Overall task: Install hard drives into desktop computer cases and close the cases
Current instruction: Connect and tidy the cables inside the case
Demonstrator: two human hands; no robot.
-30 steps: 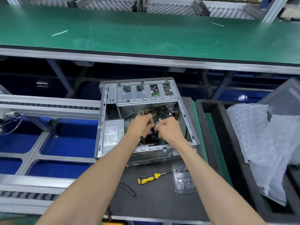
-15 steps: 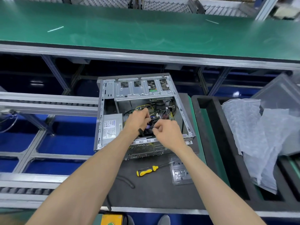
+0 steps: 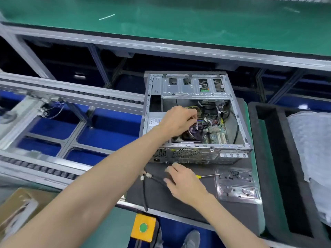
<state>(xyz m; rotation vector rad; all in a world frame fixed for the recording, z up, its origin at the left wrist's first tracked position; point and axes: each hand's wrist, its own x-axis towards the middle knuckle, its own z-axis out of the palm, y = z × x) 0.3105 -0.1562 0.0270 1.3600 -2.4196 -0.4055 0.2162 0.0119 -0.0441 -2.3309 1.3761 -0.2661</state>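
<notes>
Steel case (image 3: 196,120) lying open on black mat (image 3: 179,197), side panel off. Left hand (image 3: 177,122) inside, pinching wiring (image 3: 196,128); right hand (image 3: 184,183) flat-fingered over screwdriver (image 3: 207,175), gripping nothing. Drive unseen; closing remaining.

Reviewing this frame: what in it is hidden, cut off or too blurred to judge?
- Head view: the left hand covers whatever its fingers pinch among the wires inside the computer case.
- The right hand covers the screwdriver handle; grip unclear.
- The label print is too small.
- The cardboard box is blurred and cut off at the left edge.
</notes>
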